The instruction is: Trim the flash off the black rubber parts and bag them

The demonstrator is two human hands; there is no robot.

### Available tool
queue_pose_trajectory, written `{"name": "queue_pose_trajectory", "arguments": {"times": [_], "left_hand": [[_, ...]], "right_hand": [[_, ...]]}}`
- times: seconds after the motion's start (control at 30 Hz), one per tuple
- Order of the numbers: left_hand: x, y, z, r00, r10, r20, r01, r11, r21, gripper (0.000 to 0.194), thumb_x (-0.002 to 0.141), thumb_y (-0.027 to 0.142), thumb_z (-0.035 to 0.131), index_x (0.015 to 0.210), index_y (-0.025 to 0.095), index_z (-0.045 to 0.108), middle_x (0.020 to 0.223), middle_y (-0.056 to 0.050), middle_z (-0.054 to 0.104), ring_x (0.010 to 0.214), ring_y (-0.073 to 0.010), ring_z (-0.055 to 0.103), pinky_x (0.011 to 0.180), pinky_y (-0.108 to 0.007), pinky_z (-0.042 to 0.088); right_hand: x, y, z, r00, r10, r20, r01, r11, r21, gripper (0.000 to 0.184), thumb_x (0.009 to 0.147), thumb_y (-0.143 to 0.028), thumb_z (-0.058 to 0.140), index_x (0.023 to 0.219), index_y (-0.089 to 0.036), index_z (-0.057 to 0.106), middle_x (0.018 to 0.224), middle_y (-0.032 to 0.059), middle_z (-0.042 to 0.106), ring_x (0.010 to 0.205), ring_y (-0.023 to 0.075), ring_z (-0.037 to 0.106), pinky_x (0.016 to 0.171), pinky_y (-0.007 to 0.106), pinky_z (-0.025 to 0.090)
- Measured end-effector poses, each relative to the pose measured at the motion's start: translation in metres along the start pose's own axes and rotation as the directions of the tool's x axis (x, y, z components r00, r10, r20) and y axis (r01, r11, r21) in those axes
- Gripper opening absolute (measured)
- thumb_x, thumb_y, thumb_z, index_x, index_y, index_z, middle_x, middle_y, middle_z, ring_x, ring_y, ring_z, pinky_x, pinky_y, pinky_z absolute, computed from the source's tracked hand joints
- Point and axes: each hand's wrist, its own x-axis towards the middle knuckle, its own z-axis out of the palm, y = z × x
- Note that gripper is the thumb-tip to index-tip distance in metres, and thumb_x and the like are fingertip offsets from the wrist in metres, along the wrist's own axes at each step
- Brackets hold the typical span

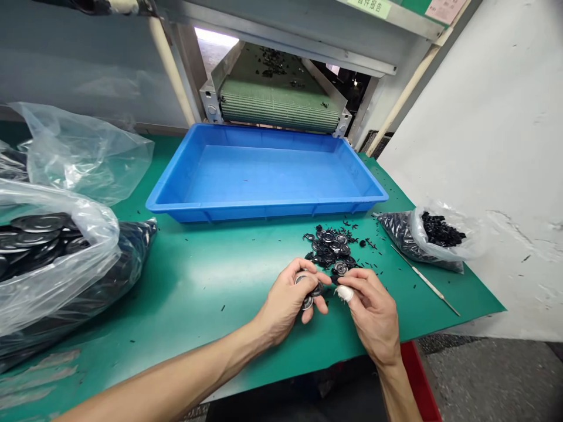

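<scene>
My left hand [285, 299] is closed around several round black plastic discs [308, 302], which show between the thumb and fingers. Just to its right, my right hand [372, 308] has its fingertips pinched together at the near edge of a pile. A white wrapping covers its thumb tip. Something dark shows at those fingertips, but I cannot make out whether it is held. The pile of black discs [328, 246] lies on the green tabletop [197, 275] just beyond both hands, with small black slivers scattered around it.
A blue tray [264, 208] stands behind the pile, below a green conveyor belt [281, 105] carrying black bits. On the left, a large clear bag [101, 246] holds black discs. At right are a smaller bag [422, 237] of black bits and a thin stick-like tool [426, 281].
</scene>
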Motion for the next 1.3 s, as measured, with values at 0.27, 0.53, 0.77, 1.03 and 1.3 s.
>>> {"name": "queue_pose_trajectory", "arguments": {"times": [0.27, 0.53, 0.77, 1.03, 1.3], "left_hand": [[0.004, -0.003, -0.001, 0.995, -0.05, 0.085, 0.035, 0.985, 0.17, 0.03, 0.08, 0.045, 0.058, 0.09, 0.018, 0.052, 0.064, 0.004, 0.054, 0.037, -0.0028, 0.037, 0.034, -0.016, 0.02], [0.0, -0.009, -0.003, 0.987, 0.056, 0.151, -0.117, 0.893, 0.434, 0.028, 0.088, 0.039, 0.046, 0.102, 0.018, 0.056, 0.05, 0.007, 0.047, 0.046, -0.0078, 0.04, 0.048, -0.021, 0.031], [0.0, -0.006, -0.003, 0.991, 0.029, 0.129, -0.078, 0.916, 0.393, 0.03, 0.086, 0.04, 0.05, 0.103, 0.016, 0.056, 0.051, 0.006, 0.048, 0.047, -0.0072, 0.039, 0.047, -0.021, 0.029], [0.007, 0.001, -0.009, 0.998, -0.042, 0.048, 0.046, 0.994, -0.098, 0.034, 0.082, 0.042, 0.059, 0.104, 0.017, 0.055, 0.07, 0.001, 0.055, 0.049, -0.0063, 0.048, 0.042, -0.018, 0.03], [0.006, 0.004, -0.008, 0.995, -0.069, 0.075, 0.077, 0.991, -0.108, 0.023, 0.075, 0.03, 0.068, 0.088, 0.016, 0.055, 0.096, -0.007, 0.062, 0.063, -0.0097, 0.058, 0.036, -0.014, 0.029]], "right_hand": [[-0.008, -0.007, 0.008, 0.995, -0.101, -0.007, 0.101, 0.994, 0.041, 0.015, 0.082, -0.015, 0.055, 0.09, -0.023, 0.065, 0.092, 0.0049, 0.06, 0.087, 0.0168, 0.059, 0.075, 0.03, 0.052], [-0.01, -0.004, 0.011, 0.989, 0.105, 0.102, -0.112, 0.992, 0.06, 0.025, 0.085, -0.019, 0.046, 0.104, -0.02, 0.062, 0.091, 0.0044, 0.059, 0.063, 0.01, 0.058, 0.053, 0.02, 0.05], [0.003, -0.008, 0.011, 0.997, 0.04, 0.064, -0.027, 0.982, -0.189, 0.025, 0.087, -0.016, 0.037, 0.091, -0.019, 0.062, 0.072, 0.0008, 0.062, 0.063, 0.013, 0.057, 0.057, 0.022, 0.042], [0.041, 0.005, -0.009, 0.984, 0.046, 0.172, 0.072, 0.782, -0.619, 0.03, 0.086, -0.014, 0.038, 0.1, -0.022, 0.063, 0.09, 0.0048, 0.057, 0.075, 0.0156, 0.055, 0.062, 0.026, 0.038], [0.037, 0.005, -0.008, 0.992, 0.009, 0.128, 0.071, 0.789, -0.61, 0.025, 0.085, -0.011, 0.035, 0.09, -0.02, 0.058, 0.087, 0.0036, 0.053, 0.07, 0.0138, 0.051, 0.059, 0.025, 0.034]]}}
